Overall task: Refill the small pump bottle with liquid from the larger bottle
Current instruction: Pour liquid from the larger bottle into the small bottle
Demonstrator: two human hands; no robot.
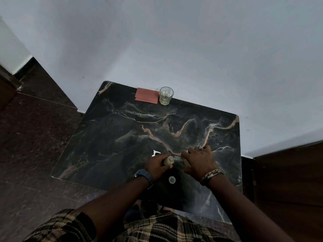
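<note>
My left hand [157, 165] grips a small pale bottle [169, 160] standing near the front of the dark marble table [122, 137]. My right hand [199, 161] holds a larger bottle [181, 160] tilted sideways, its neck meeting the small bottle's open mouth. Most of the larger bottle is hidden under my fingers. A white pump head [155, 153] lies on the table just beyond my left hand. A small round clear cap [172, 180] rests on the table below the two hands.
A drinking glass [166, 95] with a little pale liquid stands at the table's far edge, beside a folded reddish cloth [146, 95]. A pale wall rises right behind the table. Dark floor lies to the left, and wooden furniture [288, 180] stands to the right.
</note>
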